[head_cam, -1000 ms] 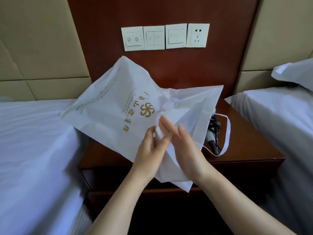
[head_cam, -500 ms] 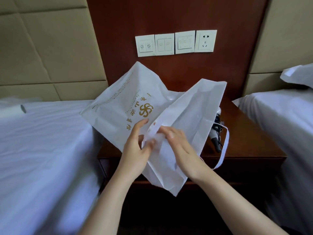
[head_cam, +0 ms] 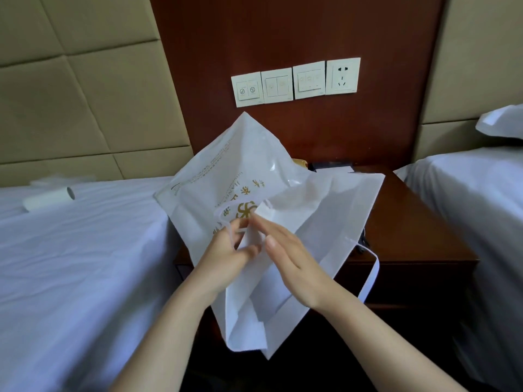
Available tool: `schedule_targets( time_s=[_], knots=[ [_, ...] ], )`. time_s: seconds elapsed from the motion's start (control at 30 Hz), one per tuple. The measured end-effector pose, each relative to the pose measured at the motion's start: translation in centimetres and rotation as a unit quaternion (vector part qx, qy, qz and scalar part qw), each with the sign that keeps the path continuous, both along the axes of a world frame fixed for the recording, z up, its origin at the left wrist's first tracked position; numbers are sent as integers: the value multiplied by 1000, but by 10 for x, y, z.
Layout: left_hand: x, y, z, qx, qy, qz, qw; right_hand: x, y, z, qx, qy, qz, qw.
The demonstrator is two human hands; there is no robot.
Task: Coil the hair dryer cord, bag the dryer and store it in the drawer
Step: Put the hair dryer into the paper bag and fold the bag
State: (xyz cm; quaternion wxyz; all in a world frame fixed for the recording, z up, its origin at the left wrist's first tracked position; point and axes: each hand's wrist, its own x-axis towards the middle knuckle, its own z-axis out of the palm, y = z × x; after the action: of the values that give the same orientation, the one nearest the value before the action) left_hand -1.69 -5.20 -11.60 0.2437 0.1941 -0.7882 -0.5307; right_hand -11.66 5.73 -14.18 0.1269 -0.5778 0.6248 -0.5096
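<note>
I hold a white fabric bag [head_cam: 319,222] with a gold logo and a loop handle [head_cam: 370,275] above the dark wooden nightstand [head_cam: 413,222]. My left hand [head_cam: 229,253] pinches a fold and thin strap at the bag's mouth. The fingers of my right hand [head_cam: 291,261] lie straight against the bag's near panel. The bag hides almost all of the hair dryer; only a dark sliver [head_cam: 363,244] shows behind its right edge on the nightstand. Below the top is the nightstand's drawer front [head_cam: 410,278], which looks shut.
White beds flank the nightstand, left [head_cam: 85,264] and right [head_cam: 467,207], with a pillow [head_cam: 503,123] on the right one. A white roll [head_cam: 48,199] lies on the left bed. Wall switches and a socket [head_cam: 343,76] sit above. Small dark items [head_cam: 331,166] lie at the nightstand's back.
The bag has been spread wider and turned, and now covers most of the dryer. My right hand's fingers have straightened from a pinch. The view has shifted right and tilted up.
</note>
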Motion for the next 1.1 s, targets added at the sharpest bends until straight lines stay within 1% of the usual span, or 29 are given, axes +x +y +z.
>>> schedule_targets(
  time_s=[0.07, 0.13, 0.23, 0.27, 0.33, 0.4, 0.43, 0.47, 0.53, 0.6, 0.7, 0.77, 0.83, 0.93, 1.03, 1.1],
  knots=[
    [-7, 1, 0, 39, -11, 25, 999, -3, 1, -1, 17, -83, 23, 996],
    [-12, 1, 4, 54, -39, 36, 997, -4, 1, -2, 29, -99, 35, 994],
    [-16, -4, 15, 15, -97, 40, 994, -7, 2, -1, -1, -120, 55, 991],
    [-16, -6, 21, -7, -108, 39, 993, -10, 3, 0, -25, -125, 43, 991],
    [-15, -7, 35, -48, -112, 46, 991, -19, 6, 3, -73, -123, -19, 989],
    [-13, -8, 53, -75, -96, 67, 990, -30, 10, 3, -84, -95, -80, 989],
    [-11, -8, 64, -85, -87, 78, 989, -36, 10, 3, -60, -54, -100, 992],
    [-9, -8, 75, -99, -83, 87, 988, -41, 9, 2, -16, 1, -112, 994],
    [-4, -7, 95, -126, -79, 91, 985, -48, 6, -1, 83, 111, -120, 983],
    [0, -5, 113, -150, -75, 83, 982, -48, 2, -1, 165, 167, -130, 963],
    [8, 1, 137, -176, -60, 79, 979, -38, 4, -6, 228, 228, -118, 939],
    [15, 3, 153, -182, -38, 82, 979, -34, 7, -10, 244, 241, -105, 933],
    [24, 4, 167, -183, -24, 100, 978, -34, 12, -14, 241, 229, -95, 938],
    [40, 0, 181, -154, -23, 132, 979, -36, 13, -14, 262, 228, -72, 935],
    [57, 0, 193, -123, -2, 147, 982, -39, 9, 1, 315, 194, -61, 927],
    [71, 2, 204, -129, 21, 152, 980, -38, 4, 16, 321, 176, -55, 929]
  ],
)
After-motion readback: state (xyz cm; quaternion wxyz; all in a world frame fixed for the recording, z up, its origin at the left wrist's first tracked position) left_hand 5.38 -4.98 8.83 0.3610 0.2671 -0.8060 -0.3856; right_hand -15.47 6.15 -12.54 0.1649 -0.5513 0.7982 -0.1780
